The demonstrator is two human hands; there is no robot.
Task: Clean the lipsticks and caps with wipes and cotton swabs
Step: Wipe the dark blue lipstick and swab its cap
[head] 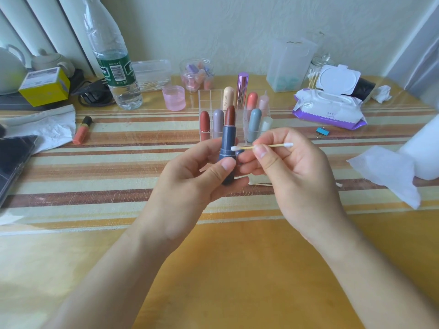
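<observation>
My left hand grips an uncapped lipstick upright; it has a blue-grey tube and a brown-red bullet. My right hand pinches a cotton swab held level, and its left white tip touches the tube's side. Behind stands a clear acrylic organizer with several capped lipsticks. An open pack of wet wipes lies at the back right, with a jar of cotton swabs behind it. A loose wipe lies at the right. Two used swabs lie under my right hand.
A water bottle, a pink cup, a jar of small capsules and a clear box stand at the back. An orange lip gloss, crumpled tissue and a phone lie left. A blue binder clip sits right.
</observation>
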